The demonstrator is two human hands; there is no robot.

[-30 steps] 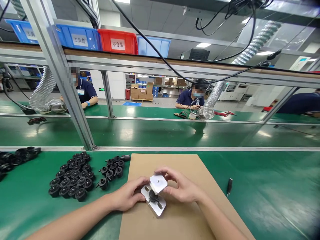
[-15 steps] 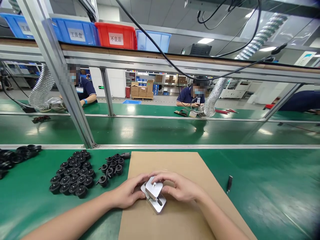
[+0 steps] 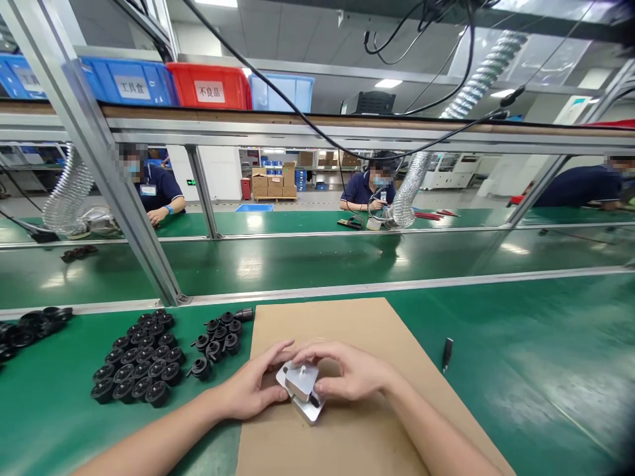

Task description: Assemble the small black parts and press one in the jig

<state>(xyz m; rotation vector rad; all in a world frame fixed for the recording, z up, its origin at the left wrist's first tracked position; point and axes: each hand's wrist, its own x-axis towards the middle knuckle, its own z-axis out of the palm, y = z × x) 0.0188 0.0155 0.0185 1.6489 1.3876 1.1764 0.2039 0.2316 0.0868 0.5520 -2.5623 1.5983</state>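
On a sheet of brown cardboard [image 3: 278, 443] lies a silver metal base plate [image 3: 310, 413] with rounded corners. A smaller silver metal block [image 3: 301, 383] sits on top, turned at an angle to it. A small pale pin stands up from the block's face, and a dark spot shows between the two pieces. My left hand [image 3: 255, 387] is closed around the left edge of the base plate, thumb in front. From the right, my right hand [image 3: 347, 373] grips the upper block, fingers over its far edge and thumb on its near right side.
Rows of black round parts [image 3: 141, 363] and a smaller group of black spouted parts [image 3: 218, 340] stand to the left. A black-handled tool [image 3: 447, 354] lies right of the cardboard. Beyond the metal frame post [image 3: 133, 198], co-workers sit at another green bench.
The upper block has tilted and turned slightly under my right hand. My left index finger has lifted a little. The whole view has shifted slightly.
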